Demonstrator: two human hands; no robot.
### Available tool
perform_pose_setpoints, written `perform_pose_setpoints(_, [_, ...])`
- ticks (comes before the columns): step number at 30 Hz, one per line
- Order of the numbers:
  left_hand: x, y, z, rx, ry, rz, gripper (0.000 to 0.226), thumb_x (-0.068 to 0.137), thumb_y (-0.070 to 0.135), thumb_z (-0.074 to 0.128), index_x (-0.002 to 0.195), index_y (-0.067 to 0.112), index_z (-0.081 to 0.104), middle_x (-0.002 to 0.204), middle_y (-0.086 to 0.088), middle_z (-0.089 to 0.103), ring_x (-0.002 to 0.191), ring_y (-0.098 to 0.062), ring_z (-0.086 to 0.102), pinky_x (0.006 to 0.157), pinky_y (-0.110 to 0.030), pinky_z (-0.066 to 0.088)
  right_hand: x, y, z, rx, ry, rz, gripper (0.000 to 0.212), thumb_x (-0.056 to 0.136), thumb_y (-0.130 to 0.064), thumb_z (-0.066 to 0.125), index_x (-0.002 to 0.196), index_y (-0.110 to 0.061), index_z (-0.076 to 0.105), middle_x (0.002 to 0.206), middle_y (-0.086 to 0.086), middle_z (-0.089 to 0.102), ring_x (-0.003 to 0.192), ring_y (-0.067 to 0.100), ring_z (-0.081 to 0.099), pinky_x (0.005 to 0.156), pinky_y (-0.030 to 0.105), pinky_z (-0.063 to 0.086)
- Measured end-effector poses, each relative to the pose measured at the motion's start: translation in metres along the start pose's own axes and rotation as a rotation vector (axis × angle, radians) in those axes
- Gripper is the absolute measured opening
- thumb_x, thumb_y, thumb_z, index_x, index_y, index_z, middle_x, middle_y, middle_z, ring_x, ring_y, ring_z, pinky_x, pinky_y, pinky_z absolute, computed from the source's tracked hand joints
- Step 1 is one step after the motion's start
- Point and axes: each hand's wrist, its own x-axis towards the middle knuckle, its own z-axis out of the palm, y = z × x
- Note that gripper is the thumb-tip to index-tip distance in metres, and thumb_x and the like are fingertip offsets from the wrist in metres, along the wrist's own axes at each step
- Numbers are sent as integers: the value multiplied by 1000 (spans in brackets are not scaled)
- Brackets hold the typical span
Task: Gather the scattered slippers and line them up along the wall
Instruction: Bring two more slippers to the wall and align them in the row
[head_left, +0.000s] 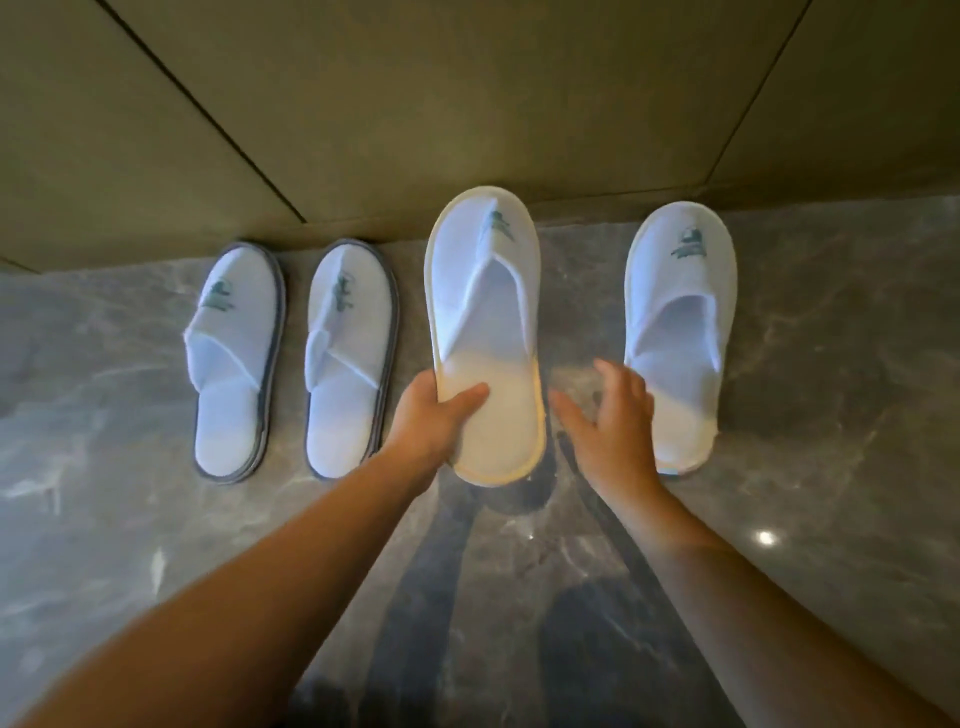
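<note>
A grey marble floor (156, 545) filled the lower part of the view, veined with paler streaks and polished enough to throw back reflections. A small bright spot of light (766, 538) glinted on it at the right, and soft dark shadows (415, 597) lay across its middle toward the bottom edge. Above it rose an olive-tan panelled surface (415, 104), smooth and matt, split into large panels by thin dark seams (218, 124) running at a slant. The panels met the floor along a line running across the view.
</note>
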Motion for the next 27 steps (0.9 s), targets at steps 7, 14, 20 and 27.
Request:
perform_pose_setpoints(7, [9,-17,-42,154,-21,122,38,86,35,51,116,11,47,87,5,58,80,-12,56,66,-15,47,-9,-50,43,361,-116,212,11,82,-14,60,91,-8,57,92,13,62,81,25,58,72,37,48])
perform_pose_setpoints(14, [37,-50,-108,574,156,215,69,78,40,61,135,15,32,143,-13,34,132,-32,27,107,-44,26,5,-41,72,149,-42,315,25,82,-14,60,101,1,55,101,18,60,88,32,56,74,37,43])
perform_pose_setpoints(20, [44,-80,-116,800,92,219,93,72,48,65,141,25,8,154,-10,1,140,-33,3,112,-50,15,3,-34,96,88,39,384,33,81,-16,61,106,3,54,112,25,60,98,38,57,76,36,41])
perform_pose_setpoints(27, [54,-109,-118,880,37,100,117,62,60,67,139,26,-14,154,-10,-11,141,-35,-2,112,-53,13,-21,-38,98,-336,92,107,86,70,-32,73,137,-6,26,139,20,36,129,36,31,103,47,32])
